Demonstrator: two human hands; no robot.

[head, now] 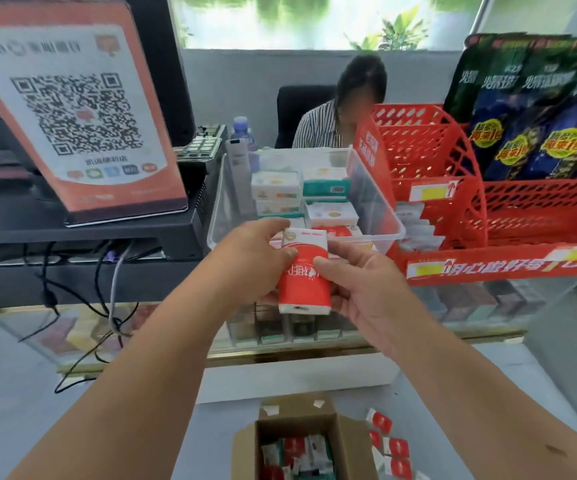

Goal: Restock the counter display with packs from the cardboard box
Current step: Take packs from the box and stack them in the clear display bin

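A red and white tissue pack is held between both hands just in front of the clear plastic bin on the counter. My left hand grips its upper left side, thumb on the front. My right hand holds its right edge from below. Inside the bin lie several white, green and red packs. The open cardboard box stands on the floor below, with several red and white packs inside. More red packs lie on the floor to its right.
A QR-code sign stands on a black register stand at left, with cables hanging down. A red plastic rack with dark snack bags is at right. A seated person is behind the counter. Under the counter is a glass display case.
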